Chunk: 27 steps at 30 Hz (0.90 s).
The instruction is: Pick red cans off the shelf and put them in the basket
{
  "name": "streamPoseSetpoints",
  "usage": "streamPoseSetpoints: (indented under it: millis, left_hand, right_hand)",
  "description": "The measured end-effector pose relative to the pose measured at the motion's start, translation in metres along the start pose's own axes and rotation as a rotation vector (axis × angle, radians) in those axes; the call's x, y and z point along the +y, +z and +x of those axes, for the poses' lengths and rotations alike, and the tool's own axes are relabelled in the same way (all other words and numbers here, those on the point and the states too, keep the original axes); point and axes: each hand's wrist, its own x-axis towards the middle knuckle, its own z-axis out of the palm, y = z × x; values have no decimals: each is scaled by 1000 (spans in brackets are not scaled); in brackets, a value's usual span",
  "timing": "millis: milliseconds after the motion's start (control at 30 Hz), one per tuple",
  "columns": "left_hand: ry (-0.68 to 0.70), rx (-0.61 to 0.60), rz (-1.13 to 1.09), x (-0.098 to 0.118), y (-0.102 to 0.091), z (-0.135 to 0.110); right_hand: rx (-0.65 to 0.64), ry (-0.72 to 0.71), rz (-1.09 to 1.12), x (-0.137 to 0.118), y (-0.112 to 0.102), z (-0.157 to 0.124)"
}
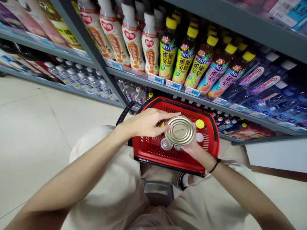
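A metal can [180, 130] shows its round gold end over the red shopping basket [211, 137]. My right hand [192, 149] holds it from below, fingers wrapped round its side. My left hand [148, 122] lies over the can's left edge, fingers stretched flat and touching it. Inside the basket are bottle tops: a yellow cap [200, 123], a white cap [200, 137] and a clear lid [166, 144].
Shelves rise close ahead with Nestea bottles [184, 60], milk-drink bottles [131, 41], blue bottles [266, 84] and water bottles [79, 78] lower left. The basket's black handle [124, 112] hangs left. Pale tiled floor [35, 127] spreads left. My knees fill the bottom.
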Motion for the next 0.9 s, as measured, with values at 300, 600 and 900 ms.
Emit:
streamPoseSetpoints:
  millis: [300,600,900]
  left_hand:
    - [-56,100,-67,9,23,-2]
    - [-199,305,-505,26,66,14]
    - [-35,361,-366,16,62,8]
  right_hand:
    - [-23,-328,-212,-65,-1,19]
    - [-285,-674,-607,-93,-2,-23]
    - [-350,-707,-736,-90,2,-56]
